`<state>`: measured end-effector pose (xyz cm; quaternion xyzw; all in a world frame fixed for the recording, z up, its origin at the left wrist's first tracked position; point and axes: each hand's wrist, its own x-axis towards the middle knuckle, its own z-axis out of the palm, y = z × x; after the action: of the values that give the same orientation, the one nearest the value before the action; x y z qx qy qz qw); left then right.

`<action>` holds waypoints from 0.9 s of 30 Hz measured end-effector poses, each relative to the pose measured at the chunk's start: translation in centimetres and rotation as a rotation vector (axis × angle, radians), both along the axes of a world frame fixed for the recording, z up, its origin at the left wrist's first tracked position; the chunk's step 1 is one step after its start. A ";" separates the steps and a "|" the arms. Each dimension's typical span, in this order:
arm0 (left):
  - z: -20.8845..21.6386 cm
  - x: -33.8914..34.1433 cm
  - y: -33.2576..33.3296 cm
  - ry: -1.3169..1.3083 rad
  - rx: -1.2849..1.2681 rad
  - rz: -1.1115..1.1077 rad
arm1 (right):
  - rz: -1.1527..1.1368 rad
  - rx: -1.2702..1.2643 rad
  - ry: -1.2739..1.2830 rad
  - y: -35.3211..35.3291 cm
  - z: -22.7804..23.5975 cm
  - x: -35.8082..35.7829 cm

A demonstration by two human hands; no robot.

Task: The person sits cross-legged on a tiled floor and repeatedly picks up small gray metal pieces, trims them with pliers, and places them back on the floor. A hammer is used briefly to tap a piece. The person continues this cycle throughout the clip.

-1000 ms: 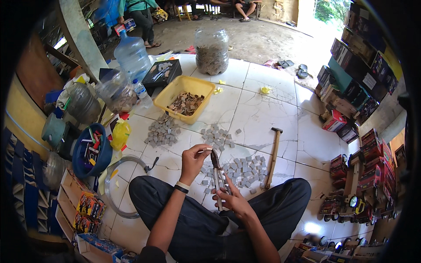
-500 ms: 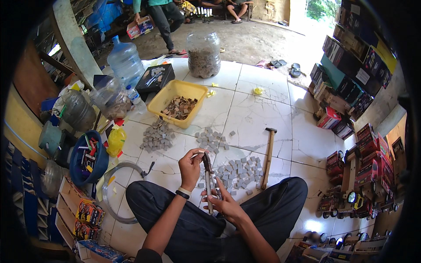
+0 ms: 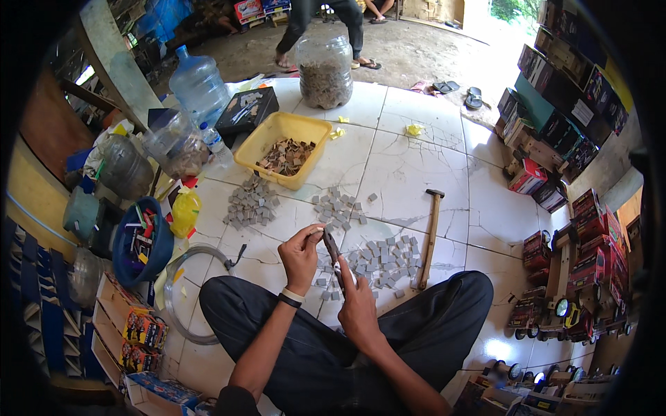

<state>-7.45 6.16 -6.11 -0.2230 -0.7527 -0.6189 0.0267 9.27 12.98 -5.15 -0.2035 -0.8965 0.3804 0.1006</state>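
My right hand (image 3: 358, 305) is closed around the handles of a pair of pliers (image 3: 332, 248), whose dark jaws point up and away from me. Beside the jaws, my left hand (image 3: 300, 262) pinches a small pale piece (image 3: 318, 229) between thumb and fingertips. What kind of piece it is, I cannot make out. On the tiles just beyond my hands lies a scattered pile of small grey squares (image 3: 387, 260). Two smaller heaps of such squares, a left heap (image 3: 251, 203) and a middle heap (image 3: 338, 208), lie farther out.
A yellow basin (image 3: 245, 157) holds brownish small pieces. Right of the piles lies a hammer (image 3: 431, 239). Coiled clear tubing (image 3: 168, 305) and a blue tub (image 3: 165, 253) are at left. Toy trucks (image 3: 586, 256) line the right side. Beyond a large plastic jar (image 3: 325, 73) a person stands.
My right hand has squeezed the pliers' spread handles together. My left hand keeps its pinch by the jaws. The person in the background has moved right, and their carton is out of their visible grasp.
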 end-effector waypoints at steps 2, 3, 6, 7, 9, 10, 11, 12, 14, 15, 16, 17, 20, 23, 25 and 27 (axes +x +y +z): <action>0.0 0.0 0.1 0.019 0.068 -0.034 | -0.011 0.046 0.017 0.2 -0.1 0.2; -0.1 0.0 0.1 -0.007 0.030 -0.019 | -0.009 0.045 0.005 0.3 -0.1 0.2; -0.1 0.0 0.3 -0.056 0.033 -0.049 | -0.005 0.002 -0.029 0.6 -0.3 0.2; -0.1 -0.1 0.5 -0.086 0.067 -0.073 | -0.003 -0.057 -0.038 0.8 -0.4 0.2; 0.1 -0.6 0.6 -0.161 0.131 -0.129 | 0.011 -0.173 0.026 1.3 -0.5 0.3; 0.3 -0.9 0.5 -0.211 0.164 -0.159 | 0.024 -0.227 0.096 1.7 -0.7 0.3; 0.5 -1.2 0.4 -0.292 0.214 -0.198 | 0.031 -0.297 0.135 2.1 -0.8 0.5; 0.8 -1.5 0.1 -0.341 0.210 -0.201 | 0.035 -0.324 0.148 2.6 -1.0 0.8; 1.5 -2.1 -0.9 -0.499 0.233 -0.212 | 0.066 -0.312 0.142 3.9 -1.5 1.1; 1.8 -2.3 -1.3 -0.516 0.225 -0.229 | 0.088 -0.312 0.165 4.5 -1.8 1.3; 2.0 -2.4 -1.6 -0.536 0.212 -0.234 | 0.109 -0.336 0.165 4.8 -2.1 1.3; 2.2 -2.4 -1.8 -0.549 0.201 -0.241 | 0.140 -0.362 0.176 5.0 -2.5 1.2; 2.6 -2.5 -2.0 -0.562 0.179 -0.275 | 0.214 -0.451 0.270 5.1 -3.5 0.9; 2.8 -2.5 -2.0 -0.556 0.156 -0.271 | 0.238 -0.553 0.219 4.9 -4.0 0.9; 2.8 -2.5 -2.1 -0.547 0.160 -0.283 | 0.256 -0.582 0.284 4.8 -4.0 1.0; 2.7 -2.5 -2.1 -0.542 0.156 -0.289 | 0.245 -0.604 0.222 4.7 -3.9 1.0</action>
<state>-9.91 4.08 -3.45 -0.1517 -0.6430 -0.7092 -0.2461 10.28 17.72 -9.02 -0.0724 -0.7448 0.6577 0.0864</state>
